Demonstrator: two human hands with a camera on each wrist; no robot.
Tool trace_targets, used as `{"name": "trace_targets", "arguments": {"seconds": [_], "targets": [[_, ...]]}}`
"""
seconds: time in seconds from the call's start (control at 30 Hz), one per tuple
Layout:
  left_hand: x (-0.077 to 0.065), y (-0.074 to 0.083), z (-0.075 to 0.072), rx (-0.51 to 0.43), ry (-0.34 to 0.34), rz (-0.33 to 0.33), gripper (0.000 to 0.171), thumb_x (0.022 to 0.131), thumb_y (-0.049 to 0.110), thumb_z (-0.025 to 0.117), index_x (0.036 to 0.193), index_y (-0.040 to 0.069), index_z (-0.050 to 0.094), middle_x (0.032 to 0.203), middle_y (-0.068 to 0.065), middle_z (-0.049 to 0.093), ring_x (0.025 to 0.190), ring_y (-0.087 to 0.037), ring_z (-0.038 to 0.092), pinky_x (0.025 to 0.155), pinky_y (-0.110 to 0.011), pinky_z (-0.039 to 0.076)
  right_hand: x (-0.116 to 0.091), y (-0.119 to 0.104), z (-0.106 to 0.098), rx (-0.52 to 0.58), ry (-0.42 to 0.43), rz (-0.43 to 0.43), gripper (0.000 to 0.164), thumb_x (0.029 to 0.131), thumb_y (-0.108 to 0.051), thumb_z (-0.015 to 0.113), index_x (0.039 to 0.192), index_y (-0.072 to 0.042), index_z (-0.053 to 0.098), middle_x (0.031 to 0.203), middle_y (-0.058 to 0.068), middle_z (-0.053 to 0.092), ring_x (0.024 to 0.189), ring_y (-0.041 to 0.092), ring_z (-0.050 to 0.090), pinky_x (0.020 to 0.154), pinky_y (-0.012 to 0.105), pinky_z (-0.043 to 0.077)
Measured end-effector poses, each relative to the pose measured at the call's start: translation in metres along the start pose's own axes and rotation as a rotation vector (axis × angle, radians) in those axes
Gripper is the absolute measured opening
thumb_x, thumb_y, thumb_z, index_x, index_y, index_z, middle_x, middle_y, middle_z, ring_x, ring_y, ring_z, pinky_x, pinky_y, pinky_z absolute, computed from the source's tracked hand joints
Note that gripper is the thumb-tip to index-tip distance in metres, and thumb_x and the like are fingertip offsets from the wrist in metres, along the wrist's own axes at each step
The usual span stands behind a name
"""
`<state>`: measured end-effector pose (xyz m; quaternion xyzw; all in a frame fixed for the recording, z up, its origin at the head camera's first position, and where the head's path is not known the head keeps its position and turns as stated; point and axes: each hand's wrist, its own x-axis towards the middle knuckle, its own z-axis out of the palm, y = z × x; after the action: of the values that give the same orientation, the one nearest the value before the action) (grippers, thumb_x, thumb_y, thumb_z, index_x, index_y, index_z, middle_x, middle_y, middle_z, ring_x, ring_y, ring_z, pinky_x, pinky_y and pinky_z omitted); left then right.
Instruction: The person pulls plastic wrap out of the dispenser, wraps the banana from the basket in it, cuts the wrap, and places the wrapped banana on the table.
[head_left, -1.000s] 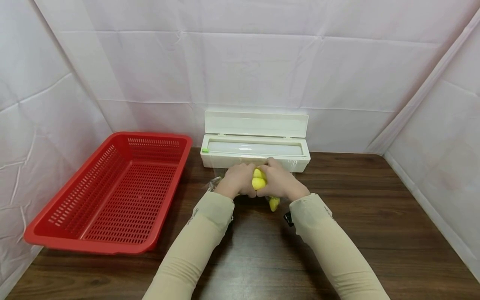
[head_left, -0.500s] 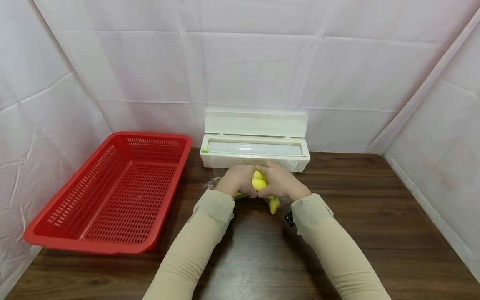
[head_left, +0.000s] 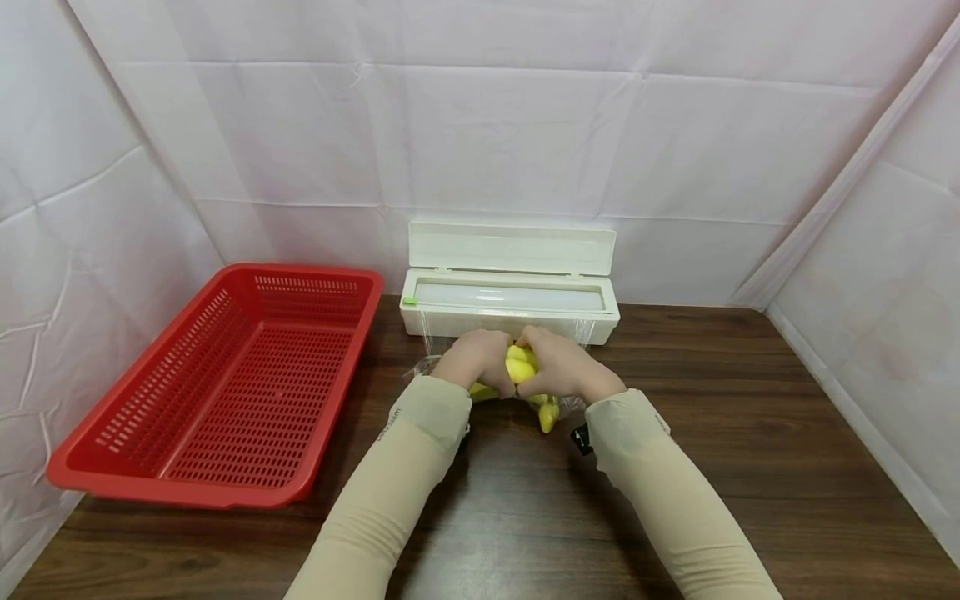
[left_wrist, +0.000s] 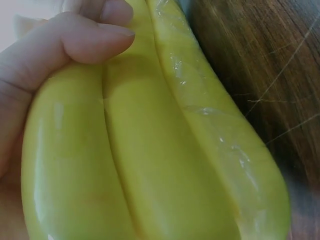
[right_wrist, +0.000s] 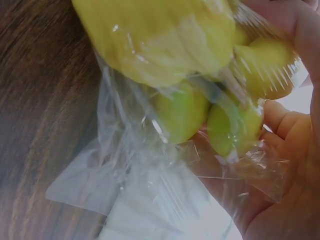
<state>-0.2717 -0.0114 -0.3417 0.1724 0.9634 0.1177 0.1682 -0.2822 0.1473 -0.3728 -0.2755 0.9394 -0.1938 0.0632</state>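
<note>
Both hands hold a bunch of yellow bananas partly wrapped in clear cling film, just in front of a white cling film dispenser. My left hand grips one side; in the left wrist view its thumb lies across the bananas, with film creased along the outer one. On the other side my right hand curls round the green-tipped ends, which show in the right wrist view with loose film bunched below. Film stretches from the dispenser down to the bananas. Several fingers are hidden under the bunch.
A red plastic basket with slotted walls stands on the left of the dark wooden table. The dispenser's lid is raised, showing the film roll. White cloth hangs at the back and sides.
Both hands have shifted slightly toward the person with the bananas, away from the dispenser. The right fingers have drawn back from the dispenser's front, and more film shows stretched there.
</note>
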Motion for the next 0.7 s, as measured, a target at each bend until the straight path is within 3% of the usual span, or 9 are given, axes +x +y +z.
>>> {"name": "trace_targets", "arguments": {"seconds": [0.47, 0.7], "targets": [[0.0012, -0.0003, -0.0007, -0.043, -0.035, -0.015, 0.026, 0.071, 0.02, 0.075, 0.089, 0.013, 0.057, 0.08, 0.0, 0.055, 0.067, -0.015, 0.048, 0.058, -0.027, 0.041, -0.002, 0.0022, -0.0012, 0.055, -0.031, 0.015, 0.052, 0.068, -0.025, 0.074, 0.112, -0.011, 0.051, 0.1, 0.003, 0.055, 0.078, 0.017, 0.053, 0.067, 0.029, 0.044], [0.0008, -0.0031, 0.0012, -0.02, -0.032, 0.001, 0.032, 0.073, 0.024, 0.074, 0.096, 0.013, 0.054, 0.082, 0.0, 0.054, 0.068, -0.015, 0.047, 0.058, -0.027, 0.04, -0.0023, 0.0005, -0.0015, 0.059, -0.022, 0.007, 0.055, 0.068, -0.026, 0.075, 0.115, -0.011, 0.054, 0.102, 0.003, 0.06, 0.078, 0.016, 0.053, 0.068, 0.029, 0.044]]}}
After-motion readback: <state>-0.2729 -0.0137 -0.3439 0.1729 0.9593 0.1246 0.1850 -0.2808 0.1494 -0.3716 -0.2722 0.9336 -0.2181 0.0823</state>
